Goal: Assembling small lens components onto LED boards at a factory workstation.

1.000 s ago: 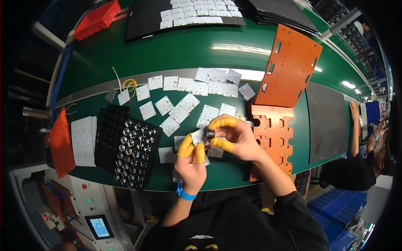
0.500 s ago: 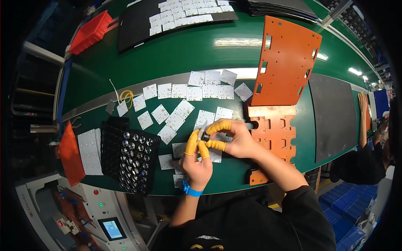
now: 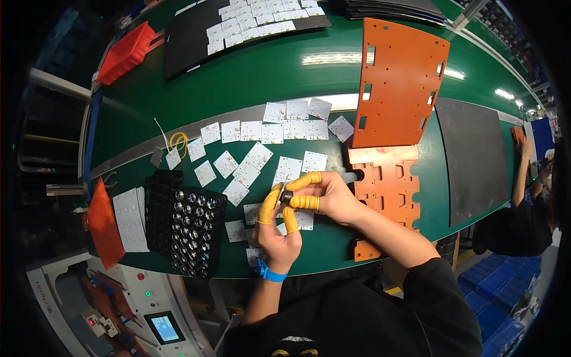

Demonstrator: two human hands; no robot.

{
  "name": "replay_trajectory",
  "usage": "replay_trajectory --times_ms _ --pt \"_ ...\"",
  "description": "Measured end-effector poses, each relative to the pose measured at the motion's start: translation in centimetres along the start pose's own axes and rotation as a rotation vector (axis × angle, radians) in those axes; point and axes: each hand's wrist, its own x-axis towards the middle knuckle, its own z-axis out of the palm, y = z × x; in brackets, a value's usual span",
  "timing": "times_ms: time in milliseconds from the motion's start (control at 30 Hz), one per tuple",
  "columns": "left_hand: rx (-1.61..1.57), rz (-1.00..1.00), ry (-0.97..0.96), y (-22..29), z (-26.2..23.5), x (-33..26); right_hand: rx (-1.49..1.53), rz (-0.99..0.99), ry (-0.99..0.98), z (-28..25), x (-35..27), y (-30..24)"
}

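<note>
Over the green conveyor belt [image 3: 250, 83], near its front edge: left hand [image 3: 278, 235] and right hand [image 3: 324, 196], both tipped with yellow rubber finger cots, pressed together around a small dark round lens part [image 3: 286, 197], pinched between the fingertips of both. Just below, scattered white square circuit boards [image 3: 247, 173]; to the left, a black plastic tray of clear round lenses [image 3: 193, 229]; to the right, a flat orange slotted fixture plate [image 3: 386, 178]. Likely risk: slippery cots losing the tiny part, dropping it among the boards, or a tilted seating from uneven fingertip pressure.
</note>
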Motion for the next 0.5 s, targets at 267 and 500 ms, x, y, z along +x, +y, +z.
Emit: replay_trajectory --times_ms 267,500 --pt "0.04 0.022 0.071 -0.2 0.5 -0.1 0.065 0.078 0.067 0.6 0.0 0.3" --pt "-0.021 -0.052 0.131 -0.1 0.3 -0.4 -0.124 0.153 0.166 -0.3 0.1 -0.8"
